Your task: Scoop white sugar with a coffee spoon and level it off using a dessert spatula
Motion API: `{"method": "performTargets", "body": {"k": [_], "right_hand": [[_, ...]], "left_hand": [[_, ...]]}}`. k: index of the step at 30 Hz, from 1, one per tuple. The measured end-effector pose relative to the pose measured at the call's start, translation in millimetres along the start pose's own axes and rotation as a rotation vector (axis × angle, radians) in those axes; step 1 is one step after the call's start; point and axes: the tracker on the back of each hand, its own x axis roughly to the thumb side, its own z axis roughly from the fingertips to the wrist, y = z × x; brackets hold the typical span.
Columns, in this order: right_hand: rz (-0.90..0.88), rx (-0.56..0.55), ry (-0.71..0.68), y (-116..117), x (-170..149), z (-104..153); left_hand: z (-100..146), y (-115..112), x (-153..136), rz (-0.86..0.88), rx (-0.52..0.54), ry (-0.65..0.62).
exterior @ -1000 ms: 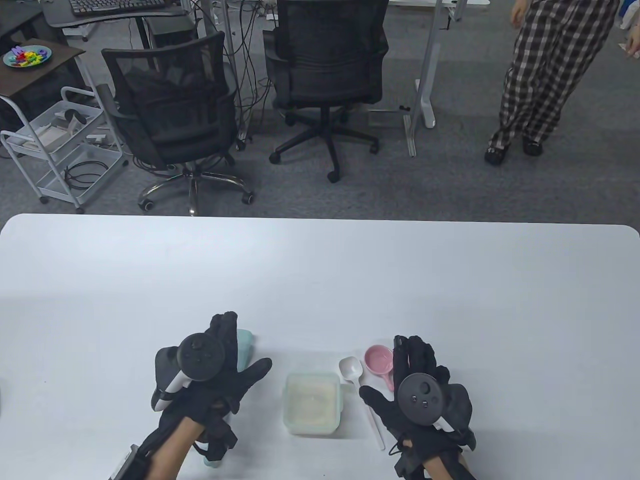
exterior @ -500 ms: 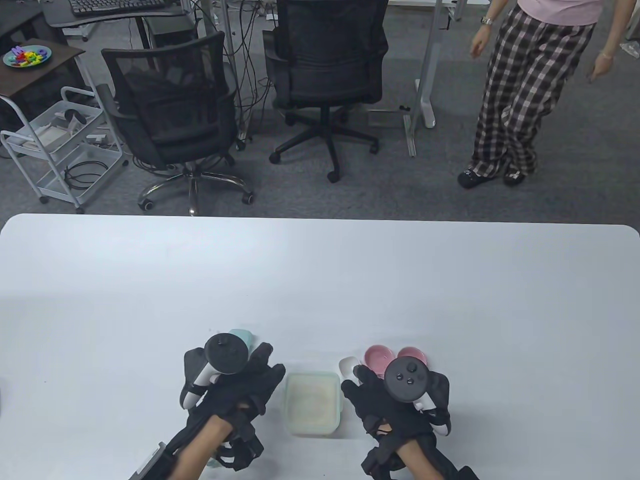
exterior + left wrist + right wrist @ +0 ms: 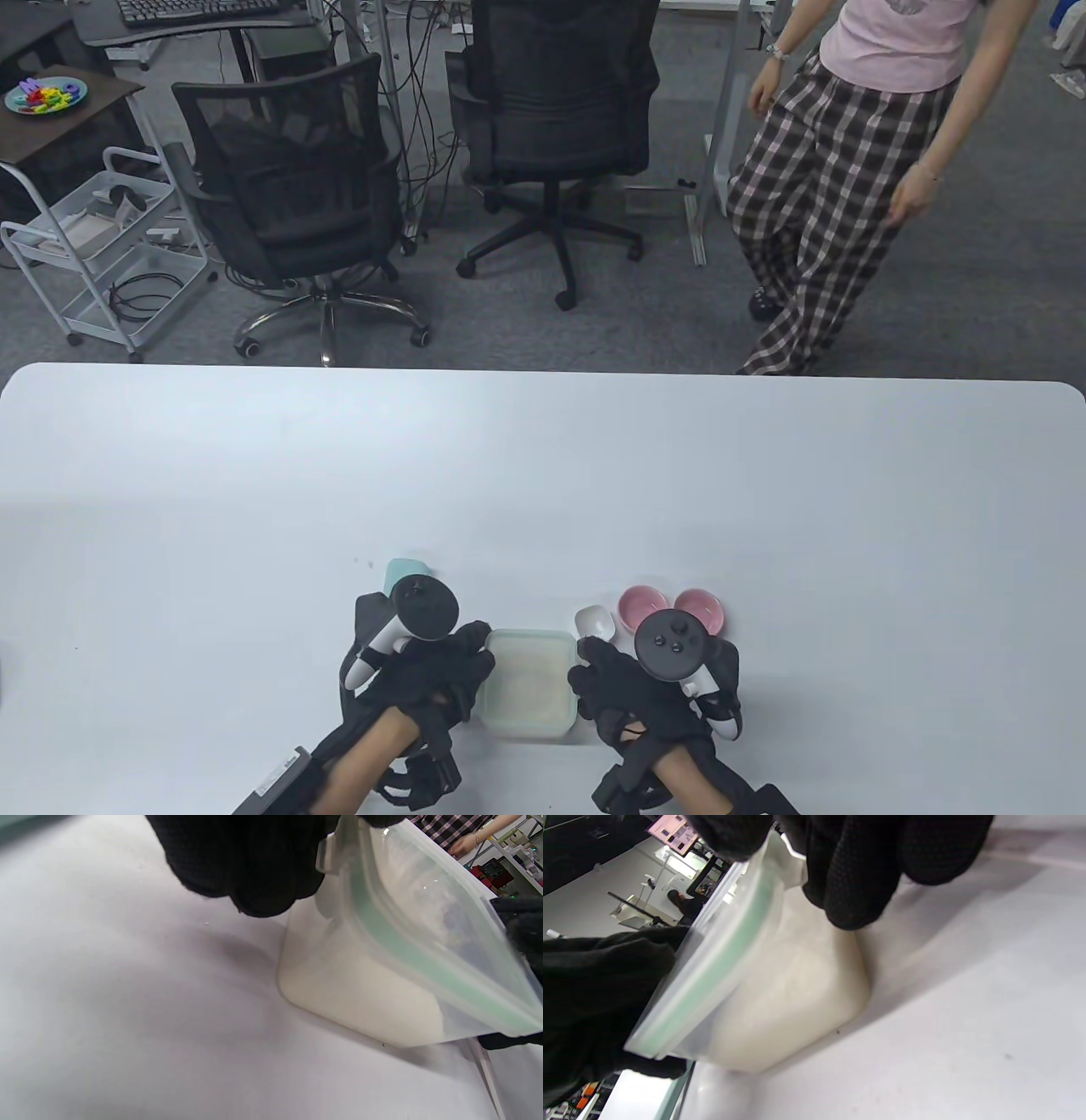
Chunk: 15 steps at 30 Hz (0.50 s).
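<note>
A clear lidded container of white sugar [image 3: 526,683] with a green seal stands near the table's front edge. My left hand [image 3: 458,660] grips its left side, fingers [image 3: 254,870] curled at the lid's corner tab. My right hand [image 3: 594,671] grips the right side, fingers [image 3: 865,870] curled over the lid's edge [image 3: 734,921]. Only the bowl of the white coffee spoon [image 3: 594,621] shows beyond my right hand; its handle is hidden. The pale teal spatula [image 3: 403,570] pokes out behind my left tracker.
Two pink measuring scoops [image 3: 640,607] lie just right of the spoon. A person in plaid trousers [image 3: 814,212] walks close to the table's far right edge. Two office chairs [image 3: 297,195] stand beyond the far edge.
Both hands have moved inward from the spatula and scoops and closed on the container's sides. The person in the background has walked left, nearer the table.
</note>
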Motion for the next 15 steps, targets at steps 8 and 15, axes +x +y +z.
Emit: {"method": "performTargets", "body": {"k": [8,15], "right_hand": [[-0.079,-0.085,0.037,-6,-7,0],[0.066,-0.114,-0.009,-4,3,7]], "left_hand": [[1,1,1,-0.047,0.010,0.016],[10,1,5,-0.130,0.132,0.012]]}}
